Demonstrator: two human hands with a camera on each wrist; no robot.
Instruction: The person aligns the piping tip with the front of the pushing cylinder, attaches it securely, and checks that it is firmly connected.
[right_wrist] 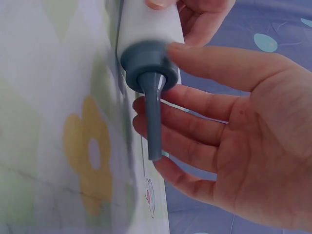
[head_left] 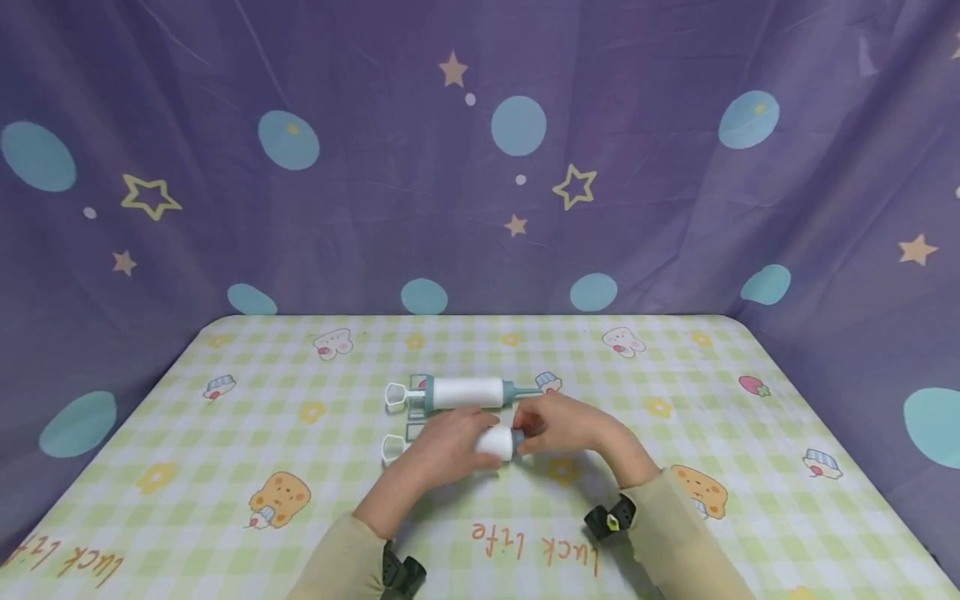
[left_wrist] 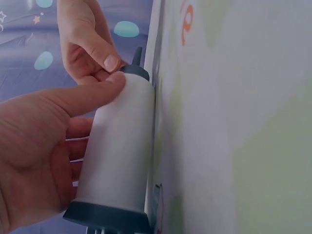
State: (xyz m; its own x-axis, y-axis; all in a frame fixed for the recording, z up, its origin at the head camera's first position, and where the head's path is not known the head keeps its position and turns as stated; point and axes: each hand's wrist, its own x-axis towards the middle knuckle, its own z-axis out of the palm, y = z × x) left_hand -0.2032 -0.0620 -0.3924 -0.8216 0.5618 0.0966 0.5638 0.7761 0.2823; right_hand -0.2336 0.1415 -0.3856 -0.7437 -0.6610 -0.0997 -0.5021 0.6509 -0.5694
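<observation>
A plunger syringe [head_left: 497,444] with a white barrel and a teal nozzle lies sideways on the table, its white loop handle [head_left: 393,450] to the left. My left hand [head_left: 452,447] grips the barrel, thumb along one side and fingers round the other. At the nozzle end, my right hand [head_left: 561,422] pinches the teal collar [right_wrist: 145,56] with thumb and index finger. The other right fingers spread behind the thin nozzle [right_wrist: 154,122], as the right wrist view shows. Just beyond lies a second, similar syringe [head_left: 468,392], its nozzle pointing right, untouched.
A green and white checked cloth [head_left: 262,417] with printed flowers, bears and letters covers the table. Behind it hangs a purple curtain [head_left: 375,208] with stars and blue dots. Both wrists wear dark straps with small cameras [head_left: 609,518].
</observation>
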